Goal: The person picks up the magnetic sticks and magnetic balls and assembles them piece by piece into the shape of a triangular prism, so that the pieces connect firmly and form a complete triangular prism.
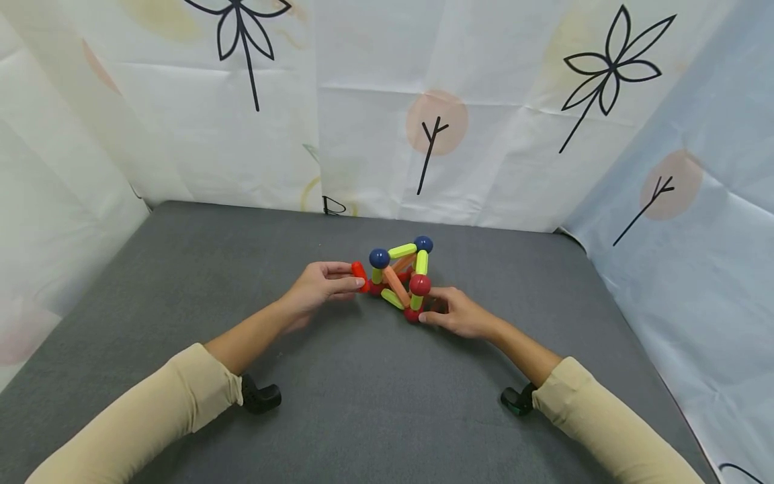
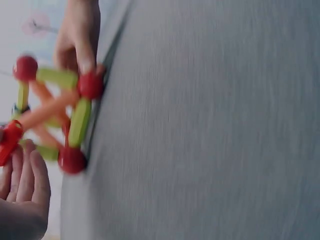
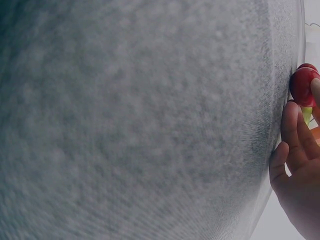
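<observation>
A frame of magnetic building sticks and balls stands on the table in the head view, with yellow-green sticks (image 1: pixel 421 263), orange sticks (image 1: pixel 396 287), blue balls (image 1: pixel 379 258) and red balls (image 1: pixel 420 285). My left hand (image 1: pixel 319 288) pinches a red stick (image 1: pixel 359 271) between thumb and fingers at the frame's left side. Whether that stick touches the frame, I cannot tell. On the other side, my right hand (image 1: pixel 462 314) holds the lower front red ball (image 1: pixel 413 314), thumb against it. The left wrist view shows this ball (image 2: pixel 91 86) at the right hand's fingertips.
Grey cloth covers the table (image 1: pixel 375 403). A white printed curtain (image 1: pixel 375 81) hangs behind it, and more curtain (image 1: pixel 695 202) closes the right side. Dark wrist devices (image 1: pixel 261 395) sit at both sleeve cuffs.
</observation>
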`<action>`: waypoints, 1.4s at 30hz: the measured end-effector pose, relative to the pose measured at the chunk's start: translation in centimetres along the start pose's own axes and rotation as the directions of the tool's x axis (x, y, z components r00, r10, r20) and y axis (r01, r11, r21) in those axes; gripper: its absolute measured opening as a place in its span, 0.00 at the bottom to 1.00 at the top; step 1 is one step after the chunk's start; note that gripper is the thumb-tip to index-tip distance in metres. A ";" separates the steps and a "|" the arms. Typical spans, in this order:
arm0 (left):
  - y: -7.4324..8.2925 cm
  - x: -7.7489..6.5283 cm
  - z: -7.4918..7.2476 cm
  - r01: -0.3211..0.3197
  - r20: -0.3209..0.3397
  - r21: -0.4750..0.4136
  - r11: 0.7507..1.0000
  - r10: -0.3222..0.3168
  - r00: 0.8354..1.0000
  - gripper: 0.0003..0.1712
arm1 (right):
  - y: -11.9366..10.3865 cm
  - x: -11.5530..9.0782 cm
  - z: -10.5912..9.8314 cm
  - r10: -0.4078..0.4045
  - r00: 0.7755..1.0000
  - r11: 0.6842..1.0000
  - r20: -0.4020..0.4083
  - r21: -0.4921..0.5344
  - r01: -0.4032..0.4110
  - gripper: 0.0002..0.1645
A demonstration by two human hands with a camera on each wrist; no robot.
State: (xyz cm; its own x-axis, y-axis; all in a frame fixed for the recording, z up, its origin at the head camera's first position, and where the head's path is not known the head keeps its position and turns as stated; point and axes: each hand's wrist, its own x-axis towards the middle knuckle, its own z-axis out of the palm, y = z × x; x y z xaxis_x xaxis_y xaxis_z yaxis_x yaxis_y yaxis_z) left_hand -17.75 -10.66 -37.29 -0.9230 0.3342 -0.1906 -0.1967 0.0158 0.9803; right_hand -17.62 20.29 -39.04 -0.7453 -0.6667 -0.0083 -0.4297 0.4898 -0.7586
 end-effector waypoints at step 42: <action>2.2 0.2 9.0 0.134 -0.164 -0.290 0.948 -0.187 0.969 0.20 | -0.2 0.1 0.1 -0.027 0.999 1.000 -0.021 -0.009 0.027 0.22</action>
State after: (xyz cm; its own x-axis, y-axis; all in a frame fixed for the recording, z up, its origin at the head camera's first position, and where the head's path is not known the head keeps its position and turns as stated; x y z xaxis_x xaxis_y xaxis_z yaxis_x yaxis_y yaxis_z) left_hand -15.43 -2.11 -34.77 -0.9115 0.1660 -0.3764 -0.4058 -0.2134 0.8887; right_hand -17.61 20.07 -38.93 -0.7439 -0.6678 0.0261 -0.4544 0.4767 -0.7526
